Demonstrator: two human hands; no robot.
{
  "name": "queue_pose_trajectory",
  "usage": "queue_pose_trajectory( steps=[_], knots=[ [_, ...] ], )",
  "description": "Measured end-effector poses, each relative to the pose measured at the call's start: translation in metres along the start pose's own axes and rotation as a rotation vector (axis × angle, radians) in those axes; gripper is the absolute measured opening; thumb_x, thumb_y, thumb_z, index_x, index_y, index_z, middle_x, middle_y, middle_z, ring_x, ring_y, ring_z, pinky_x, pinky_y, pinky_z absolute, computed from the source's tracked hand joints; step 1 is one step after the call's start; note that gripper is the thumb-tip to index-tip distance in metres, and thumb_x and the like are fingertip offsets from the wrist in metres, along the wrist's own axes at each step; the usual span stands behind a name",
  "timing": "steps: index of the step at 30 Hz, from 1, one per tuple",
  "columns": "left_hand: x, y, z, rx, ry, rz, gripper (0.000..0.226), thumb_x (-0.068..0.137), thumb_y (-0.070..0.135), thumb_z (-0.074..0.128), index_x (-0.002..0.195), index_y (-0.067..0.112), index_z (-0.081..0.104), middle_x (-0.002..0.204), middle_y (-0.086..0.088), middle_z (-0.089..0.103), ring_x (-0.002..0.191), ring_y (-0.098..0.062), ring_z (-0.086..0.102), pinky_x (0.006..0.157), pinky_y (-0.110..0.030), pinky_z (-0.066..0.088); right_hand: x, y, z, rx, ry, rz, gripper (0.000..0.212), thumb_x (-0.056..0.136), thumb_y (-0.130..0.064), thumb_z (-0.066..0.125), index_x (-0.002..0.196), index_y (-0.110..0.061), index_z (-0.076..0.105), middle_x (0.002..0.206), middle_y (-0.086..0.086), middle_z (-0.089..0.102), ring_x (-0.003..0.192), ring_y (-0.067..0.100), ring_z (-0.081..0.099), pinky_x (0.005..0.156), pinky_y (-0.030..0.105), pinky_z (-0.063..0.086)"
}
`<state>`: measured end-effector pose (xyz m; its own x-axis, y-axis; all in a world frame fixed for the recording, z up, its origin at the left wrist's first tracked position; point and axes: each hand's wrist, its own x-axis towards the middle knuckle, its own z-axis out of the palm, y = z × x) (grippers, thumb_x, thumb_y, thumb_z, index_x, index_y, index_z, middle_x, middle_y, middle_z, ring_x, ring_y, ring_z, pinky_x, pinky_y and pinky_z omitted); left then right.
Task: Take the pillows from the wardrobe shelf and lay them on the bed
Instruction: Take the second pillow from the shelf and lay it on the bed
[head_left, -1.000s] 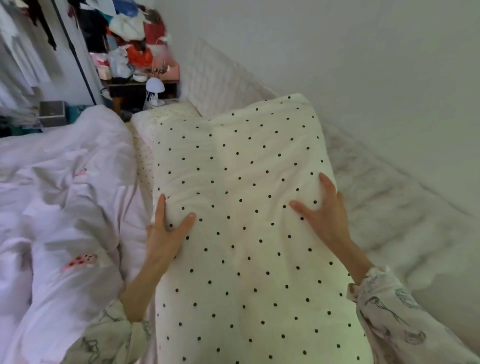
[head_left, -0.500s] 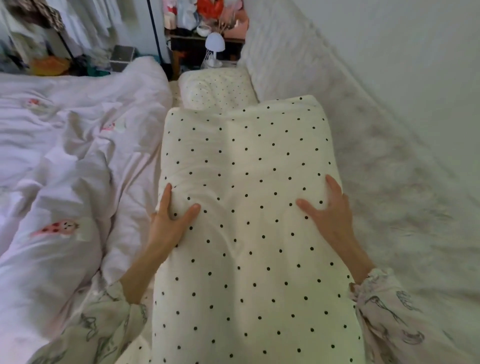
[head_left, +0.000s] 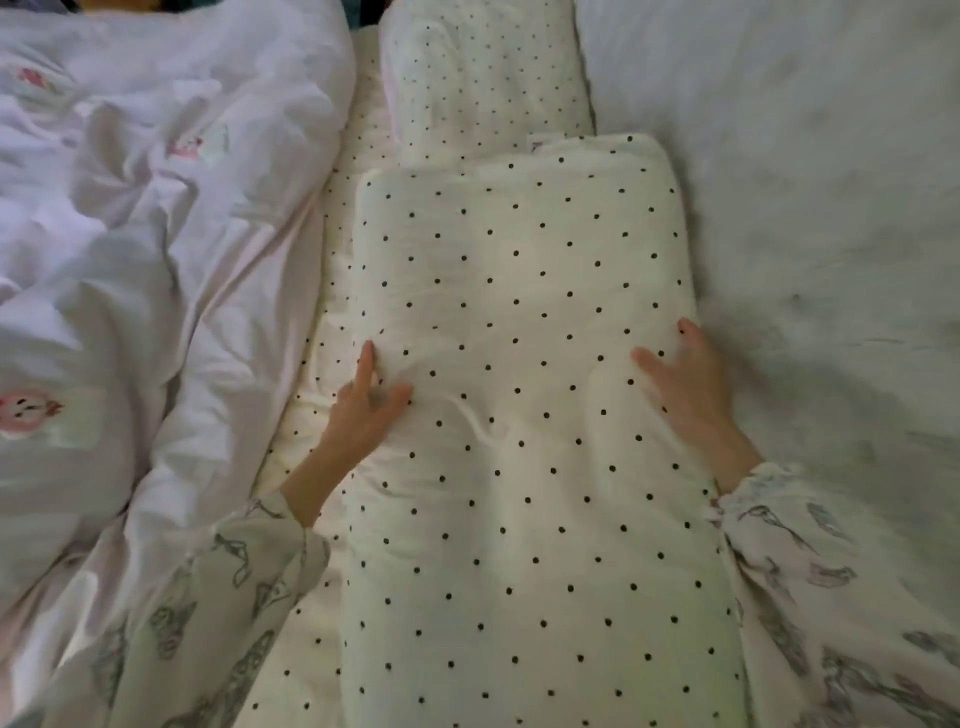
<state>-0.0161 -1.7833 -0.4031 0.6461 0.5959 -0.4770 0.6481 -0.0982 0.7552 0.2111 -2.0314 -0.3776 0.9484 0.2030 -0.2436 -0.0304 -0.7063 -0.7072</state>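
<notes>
Pillow (head_left: 519, 364) kept lengthwise nr right edge of bed (head_left: 332, 249); resting or just above, can't be told. L hand (head_left: 363, 410) & R hand (head_left: 691, 384) clamped on long sides, thumbs on top, prob. for level set-down. 2nd pillow (head_left: 483, 78) laid beyond, twd head edge; duvet (head_left: 156, 208) bunched left.

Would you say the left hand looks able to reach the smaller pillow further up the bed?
Probably not freely: the left hand grips the large pillow, and the smaller pillow lies well beyond it.

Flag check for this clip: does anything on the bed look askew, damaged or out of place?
Nothing stands out. The dotted pillow runs straight between duvet and fluffy blanket, left hand and right hand holding its sides; only ordinary creases.
</notes>
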Motion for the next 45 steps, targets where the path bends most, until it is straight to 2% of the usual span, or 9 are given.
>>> queue_pose_trajectory(
  steps=[3, 9, 14, 18, 22, 27, 31, 39, 45],
  knots=[
    [0.01, -0.038, 0.025, 0.199, -0.14, -0.038, 0.081, 0.09, 0.04, 0.053, 0.148, 0.022, -0.001, 0.152, -0.015, 0.022, 0.138, -0.029, 0.024, 0.113, -0.044, 0.022, -0.009, 0.035, 0.03, -0.246, -0.185, 0.092, 0.076, 0.081, -0.044, 0.061, 0.143, -0.015, 0.026, 0.151, 0.01, 0.023, 0.138, 0.024, 0.023, 0.11, 0.037, 0.023],
    [0.009, -0.087, 0.055, 0.145, -0.101, -0.144, 0.083, 0.085, 0.052, 0.054, 0.143, 0.045, -0.004, 0.157, -0.01, -0.007, 0.144, -0.027, 0.003, 0.111, -0.044, 0.017, -0.045, 0.085, 0.04, -0.4, -0.197, 0.043, 0.079, 0.082, -0.052, 0.055, 0.146, -0.028, 0.013, 0.156, 0.002, 0.009, 0.142, 0.019, 0.006, 0.112, 0.046, 0.019],
    [0.002, -0.099, 0.061, 0.059, -0.026, -0.118, 0.084, 0.081, 0.058, 0.055, 0.144, 0.043, 0.002, 0.154, -0.009, 0.017, 0.139, -0.027, 0.023, 0.11, -0.046, 0.028, -0.054, 0.099, 0.035, -0.336, -0.189, 0.26, 0.098, 0.067, -0.07, 0.057, 0.144, -0.033, 0.008, 0.147, 0.008, 0.03, 0.131, 0.029, 0.035, 0.104, 0.046, 0.033],
    [-0.033, -0.113, 0.06, -0.022, -0.038, -0.295, 0.086, 0.076, 0.068, 0.052, 0.142, 0.048, 0.001, 0.142, -0.008, 0.041, 0.109, -0.026, 0.05, 0.091, -0.037, 0.042, -0.052, 0.096, 0.036, -0.368, -0.198, 0.316, 0.107, 0.062, -0.074, 0.058, 0.144, -0.034, 0.002, 0.146, 0.011, 0.03, 0.13, 0.033, 0.034, 0.106, 0.048, 0.031],
    [-0.049, -0.104, 0.058, -0.007, 0.044, -0.368, 0.091, 0.067, 0.077, 0.051, 0.141, 0.048, 0.008, 0.144, -0.004, 0.04, 0.126, -0.033, 0.042, 0.102, -0.049, 0.039, -0.053, 0.089, 0.031, -0.362, -0.188, 0.342, 0.107, 0.062, -0.073, 0.059, 0.144, -0.032, 0.005, 0.144, 0.011, 0.036, 0.129, 0.033, 0.037, 0.105, 0.048, 0.032],
    [-0.057, -0.103, 0.052, 0.041, 0.038, -0.346, 0.084, 0.076, 0.071, 0.049, 0.143, 0.046, 0.005, 0.145, -0.009, 0.039, 0.126, -0.036, 0.041, 0.102, -0.046, 0.037, -0.066, 0.09, 0.023, -0.308, -0.16, 0.321, 0.097, 0.065, -0.071, 0.058, 0.143, -0.029, 0.016, 0.139, 0.01, 0.043, 0.125, 0.033, 0.042, 0.102, 0.048, 0.036],
    [-0.075, -0.117, 0.052, -0.032, -0.077, -0.263, 0.09, 0.079, 0.06, 0.055, 0.146, 0.036, 0.001, 0.141, -0.008, 0.043, 0.115, -0.029, 0.052, 0.091, -0.04, 0.049, -0.104, 0.116, 0.025, -0.322, -0.15, 0.247, 0.085, 0.079, -0.061, 0.05, 0.145, -0.026, 0.01, 0.148, 0.009, 0.028, 0.134, 0.03, 0.028, 0.107, 0.051, 0.027],
    [-0.146, -0.161, 0.058, -0.216, -0.163, -0.452, 0.107, 0.064, 0.069, 0.062, 0.143, 0.042, -0.003, 0.153, 0.0, 0.021, 0.133, -0.025, 0.035, 0.107, -0.045, 0.036, -0.185, 0.17, 0.016, -0.324, -0.18, 0.285, 0.094, 0.068, -0.077, 0.042, 0.141, -0.042, -0.006, 0.154, 0.002, 0.014, 0.139, 0.025, 0.016, 0.112, 0.049, 0.019],
    [-0.159, -0.171, 0.056, -0.303, -0.11, -0.409, 0.085, 0.069, 0.06, 0.065, 0.139, 0.034, 0.025, 0.132, 0.004, 0.048, 0.116, -0.019, 0.051, 0.089, -0.032, 0.046, -0.19, 0.164, 0.013, -0.359, -0.158, 0.332, 0.102, 0.061, -0.082, 0.043, 0.141, -0.041, -0.005, 0.15, 0.01, 0.02, 0.135, 0.031, 0.021, 0.109, 0.051, 0.019]
  ],
)
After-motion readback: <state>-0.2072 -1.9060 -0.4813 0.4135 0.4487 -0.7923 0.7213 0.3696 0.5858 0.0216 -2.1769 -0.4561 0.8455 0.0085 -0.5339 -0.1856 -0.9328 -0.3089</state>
